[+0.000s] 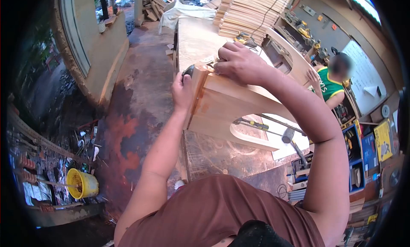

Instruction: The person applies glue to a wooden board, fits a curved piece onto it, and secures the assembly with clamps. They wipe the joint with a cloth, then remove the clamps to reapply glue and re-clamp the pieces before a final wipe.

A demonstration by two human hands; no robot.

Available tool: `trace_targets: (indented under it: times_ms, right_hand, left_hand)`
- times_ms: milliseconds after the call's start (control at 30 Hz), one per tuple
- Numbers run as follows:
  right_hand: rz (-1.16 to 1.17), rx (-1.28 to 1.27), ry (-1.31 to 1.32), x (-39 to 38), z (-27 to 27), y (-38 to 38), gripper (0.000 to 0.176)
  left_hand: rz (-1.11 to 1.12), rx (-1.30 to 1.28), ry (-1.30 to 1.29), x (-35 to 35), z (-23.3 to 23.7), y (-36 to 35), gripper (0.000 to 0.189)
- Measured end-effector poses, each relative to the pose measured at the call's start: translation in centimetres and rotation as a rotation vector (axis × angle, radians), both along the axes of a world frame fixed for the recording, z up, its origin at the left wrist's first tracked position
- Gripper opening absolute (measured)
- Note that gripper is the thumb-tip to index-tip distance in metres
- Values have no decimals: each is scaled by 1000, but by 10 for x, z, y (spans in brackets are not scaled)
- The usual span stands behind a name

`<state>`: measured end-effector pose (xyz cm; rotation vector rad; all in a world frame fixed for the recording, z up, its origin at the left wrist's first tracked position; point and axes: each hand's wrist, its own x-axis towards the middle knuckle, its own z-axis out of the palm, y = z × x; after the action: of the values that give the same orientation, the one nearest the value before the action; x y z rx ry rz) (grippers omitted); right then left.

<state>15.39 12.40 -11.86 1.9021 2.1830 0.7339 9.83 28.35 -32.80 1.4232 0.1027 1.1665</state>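
My left hand point(183, 91) is closed around the dark rounded end of a hand tool point(189, 71) at the upper left corner of a wooden frame piece point(239, 99). My right hand point(239, 62) is closed at the same edge, just to the right; what its fingers hold is hidden. Thin wood shavings point(208, 60) lie between the two hands. An oval cut-out opens in the wooden piece, and a clamp with a yellow and black handle point(258, 124) shows through it.
A hammer point(294, 144) lies at the workbench's right end. Stacked wooden strips point(252, 12) stand at the back of the workbench point(194, 37). A person in green point(331, 82) is at the right. A yellow bucket point(83, 183) stands at the lower left.
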Motion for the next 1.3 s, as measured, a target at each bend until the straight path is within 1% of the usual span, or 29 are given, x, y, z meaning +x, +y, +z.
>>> trace_targets:
  times_ms: [33,100,167,233,333,433,500,567,633,667,700,767,800,833,933,1000,1033,1100,1133,1267,1300]
  right_hand:
    - [12,-8,1,1,1,2,12]
    - [59,-34,-93,3,3,7,12]
    - [82,-11,-106,3,0,8,12]
    - [89,14,-126,5,-1,5,12]
    - [122,46,-160,5,-5,4,12]
    - [75,65,-161,2,-6,6,12]
    - [-74,-2,-122,-6,-6,-1,13]
    - [-65,6,-78,-18,-7,-2,14]
    - [-104,36,-88,-27,-8,-1,14]
    - [-149,52,-47,-32,-8,5,14]
    - [-147,49,-40,-36,-9,9,14]
    - [-220,79,-57,-42,-13,19,14]
    - [-219,124,-49,-38,-17,20,15]
    - [-218,122,-41,-37,-18,17,15]
    - [-374,31,16,-36,-10,7,17]
    - [-340,47,17,-33,-12,11,17]
    - [-311,72,17,-32,-14,12,17]
    - [-289,106,28,-32,-18,22,18]
    - [-261,138,40,-32,-20,23,18]
    - [-291,148,65,-29,-19,11,18]
    - [-381,62,22,-28,-11,2,18]
  left_hand:
    - [12,-8,1,-1,-1,0,47]
    - [-60,0,27,-3,-3,3,46]
    - [-38,25,78,-4,-5,5,46]
    - [-45,-15,-5,-3,0,0,46]
    - [-42,-2,3,-2,-3,1,47]
    - [-38,-9,15,-2,-3,1,49]
    - [-24,5,57,-4,-2,1,50]
    - [0,12,95,-4,-3,4,51]
    - [-10,13,95,-4,-2,3,52]
    - [-3,18,60,-3,-2,2,53]
    - [-1,15,67,-1,-4,2,53]
    - [-10,22,88,1,-8,6,53]
    - [-38,13,66,-3,-3,4,52]
    - [-37,11,74,-3,-4,4,52]
    - [-31,29,23,-1,-1,6,51]
    - [-47,-30,60,-3,1,5,57]
    - [-53,-30,60,-1,-1,4,57]
    - [-18,37,4,2,-3,5,48]
    - [-26,37,3,3,-3,5,48]
    - [-35,14,29,4,-4,5,48]
    - [-42,13,31,4,-4,5,48]
